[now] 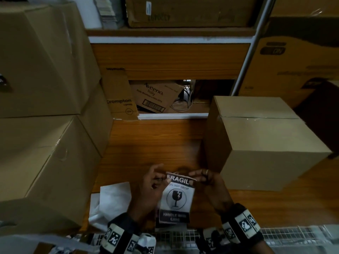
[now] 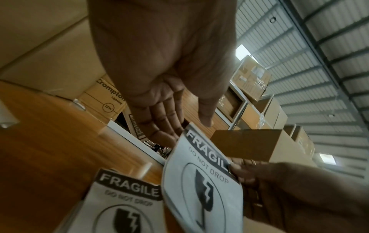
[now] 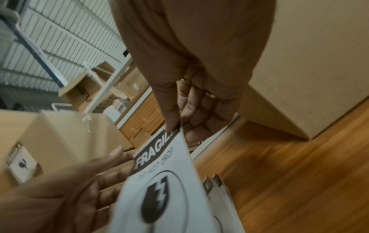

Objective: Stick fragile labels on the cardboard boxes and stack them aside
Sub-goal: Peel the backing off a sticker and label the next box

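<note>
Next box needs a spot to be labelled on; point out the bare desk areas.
Bare wood lies mid-desk, bordered by the left box stack, the right cardboard box and the white ledge. The near edge is crowded: both hands work a fragile label there, beside white backing sheets.

wrists: black bands (image 1: 240, 224) carrying white tags with black square codes
right hand (image 1: 209, 180): 2 rings
</note>
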`<state>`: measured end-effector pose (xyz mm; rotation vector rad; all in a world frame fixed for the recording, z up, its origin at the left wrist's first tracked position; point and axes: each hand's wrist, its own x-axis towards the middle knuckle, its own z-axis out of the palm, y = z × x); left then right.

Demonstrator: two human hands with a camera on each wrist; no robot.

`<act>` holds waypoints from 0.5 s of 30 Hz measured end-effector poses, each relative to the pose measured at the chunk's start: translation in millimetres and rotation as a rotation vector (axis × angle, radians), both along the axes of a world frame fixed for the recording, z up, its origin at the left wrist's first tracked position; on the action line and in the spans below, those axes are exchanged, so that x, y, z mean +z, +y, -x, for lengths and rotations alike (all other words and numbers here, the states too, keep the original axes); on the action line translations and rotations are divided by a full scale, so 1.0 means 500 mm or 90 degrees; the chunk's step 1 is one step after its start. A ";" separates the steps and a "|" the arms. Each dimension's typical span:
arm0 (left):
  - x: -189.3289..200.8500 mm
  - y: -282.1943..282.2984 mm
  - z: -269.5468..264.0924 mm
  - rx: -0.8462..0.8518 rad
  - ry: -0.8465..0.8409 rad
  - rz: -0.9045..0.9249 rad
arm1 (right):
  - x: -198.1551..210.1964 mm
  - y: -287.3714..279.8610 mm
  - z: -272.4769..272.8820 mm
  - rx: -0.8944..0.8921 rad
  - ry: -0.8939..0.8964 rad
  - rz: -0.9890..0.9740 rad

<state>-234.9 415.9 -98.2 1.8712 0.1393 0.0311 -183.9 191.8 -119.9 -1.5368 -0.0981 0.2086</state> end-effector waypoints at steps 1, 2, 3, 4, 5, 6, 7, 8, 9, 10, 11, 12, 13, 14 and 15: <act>0.007 -0.006 -0.006 -0.007 -0.005 0.008 | 0.007 -0.008 0.005 0.002 0.012 -0.017; 0.012 -0.014 -0.013 -0.013 -0.012 0.012 | 0.012 -0.018 0.010 -0.002 0.020 -0.028; 0.013 -0.021 -0.018 -0.015 -0.013 0.016 | 0.017 -0.027 0.015 -0.007 0.026 -0.034; 0.015 -0.030 -0.021 -0.016 -0.012 0.030 | 0.021 -0.036 0.020 -0.011 0.029 -0.041; 0.015 -0.039 -0.020 -0.014 -0.009 0.043 | 0.025 -0.046 0.026 -0.016 0.034 -0.051; 0.015 -0.048 -0.019 -0.010 -0.005 0.056 | 0.030 -0.055 0.031 -0.024 0.042 -0.057; 0.016 -0.057 -0.017 -0.007 -0.002 0.069 | 0.037 -0.064 0.036 -0.026 0.052 -0.060; 0.016 -0.065 -0.013 -0.002 0.002 0.084 | 0.043 -0.072 0.039 -0.022 0.065 -0.062; 0.018 -0.074 -0.008 0.005 0.009 0.098 | 0.050 -0.080 0.043 -0.010 0.081 -0.069; 0.021 -0.083 -0.005 0.011 0.016 0.108 | 0.057 -0.087 0.046 0.003 0.097 -0.079; 0.024 -0.091 -0.002 0.018 0.020 0.118 | 0.063 -0.095 0.048 0.014 0.111 -0.089; 0.027 -0.100 -0.001 0.024 0.021 0.124 | 0.069 -0.103 0.049 0.023 0.123 -0.100; 0.029 -0.109 -0.001 0.029 0.022 0.127 | 0.073 -0.112 0.048 0.029 0.135 -0.108; 0.032 -0.118 -0.001 0.034 0.021 0.129 | 0.077 -0.121 0.047 0.038 0.145 -0.113; 0.035 -0.126 -0.001 0.037 0.018 0.130 | 0.079 -0.130 0.046 0.049 0.153 -0.115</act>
